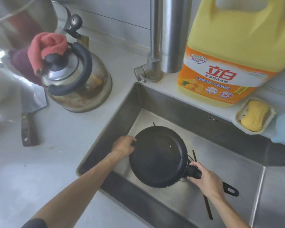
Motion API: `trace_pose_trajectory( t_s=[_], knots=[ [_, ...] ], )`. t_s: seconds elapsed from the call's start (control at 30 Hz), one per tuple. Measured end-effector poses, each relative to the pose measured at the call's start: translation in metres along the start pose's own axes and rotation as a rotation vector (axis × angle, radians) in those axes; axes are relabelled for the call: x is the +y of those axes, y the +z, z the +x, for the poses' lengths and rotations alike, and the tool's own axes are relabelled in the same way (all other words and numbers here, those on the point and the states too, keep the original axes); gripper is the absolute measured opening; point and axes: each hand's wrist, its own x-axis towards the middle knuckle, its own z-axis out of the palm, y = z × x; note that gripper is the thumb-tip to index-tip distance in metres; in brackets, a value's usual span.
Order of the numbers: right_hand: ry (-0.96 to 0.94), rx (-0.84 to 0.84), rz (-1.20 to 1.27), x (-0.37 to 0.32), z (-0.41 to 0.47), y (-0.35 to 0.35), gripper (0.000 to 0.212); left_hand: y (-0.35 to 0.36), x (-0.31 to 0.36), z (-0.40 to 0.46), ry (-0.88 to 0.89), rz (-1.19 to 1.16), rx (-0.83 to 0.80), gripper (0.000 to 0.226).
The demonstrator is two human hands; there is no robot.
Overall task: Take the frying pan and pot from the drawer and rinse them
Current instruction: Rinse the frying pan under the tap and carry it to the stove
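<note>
A black frying pan [158,157] is held low inside the steel sink [237,175], with a little water shining in it. My right hand [206,179] grips its black handle at the sink's right. My left hand [123,146] holds the pan's far left rim with its fingers curled over the edge. The faucet [169,35] rises behind the sink, and no water stream is visible. No pot from the drawer can be told apart with certainty.
A steel kettle [76,79] with a red cloth [46,48] on it stands on the counter at left, beside a cleaver [29,119]. A yellow detergent jug [234,51] and a soap dish [255,116] sit behind the sink. Dark chopsticks [204,191] lie in the basin.
</note>
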Motion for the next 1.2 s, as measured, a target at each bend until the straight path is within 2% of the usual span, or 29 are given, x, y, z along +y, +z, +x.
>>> trace_pose_trajectory(
  t_s=[0.03,0.07,0.13,0.2,0.3,0.4,0.5,0.6,0.7,0.8,0.87,0.97,1.07,1.13,1.2],
  knots=[
    [-0.004,0.004,0.003,0.0,0.0,0.0,0.038,-0.012,0.009,-0.006,0.028,-0.007,0.042,0.035],
    [-0.009,0.006,0.006,0.001,0.001,-0.001,0.039,-0.026,0.02,-0.014,0.076,-0.057,0.153,0.03],
    [-0.009,-0.001,0.006,0.0,0.0,-0.002,0.039,-0.062,0.044,-0.035,0.202,-0.276,0.487,0.018],
    [0.001,-0.022,0.001,-0.001,0.0,-0.003,0.039,-0.1,0.067,-0.044,0.323,-0.411,0.774,0.016],
    [0.002,-0.027,0.002,-0.003,0.001,-0.007,0.039,-0.142,0.095,-0.035,0.428,-0.253,0.957,0.022],
    [-0.005,-0.036,-0.006,-0.005,0.002,-0.01,0.039,-0.15,0.102,-0.013,0.456,-0.076,0.891,0.014],
    [-0.008,-0.051,-0.002,-0.004,0.004,-0.011,0.039,-0.151,0.095,0.0,0.412,-0.049,0.874,0.016],
    [-0.009,-0.051,0.012,-0.005,0.004,-0.011,0.039,-0.153,0.085,0.001,0.343,-0.101,0.881,0.019],
    [-0.001,-0.056,0.019,-0.005,0.004,-0.01,0.038,-0.146,0.074,-0.001,0.272,-0.249,0.838,0.018],
    [0.019,-0.073,0.033,-0.003,0.004,-0.009,0.037,-0.127,0.059,-0.007,0.311,-0.376,0.832,0.035],
    [0.026,-0.082,0.047,-0.001,0.004,-0.01,0.037,-0.108,0.041,-0.017,0.308,-0.4,0.794,0.034],
    [0.048,-0.096,0.097,-0.003,0.004,-0.015,0.039,-0.075,0.007,-0.041,0.378,-0.172,0.573,0.023],
    [0.065,-0.104,0.176,-0.006,0.0,-0.02,0.04,-0.055,-0.009,-0.059,0.402,0.045,0.259,0.031],
    [0.077,-0.12,0.266,-0.006,-0.005,-0.02,0.043,-0.053,-0.006,-0.062,0.322,0.082,0.1,0.039],
    [0.087,-0.164,0.347,-0.006,-0.012,-0.022,0.046,-0.058,-0.002,-0.06,0.281,0.026,0.006,0.04]
  ],
)
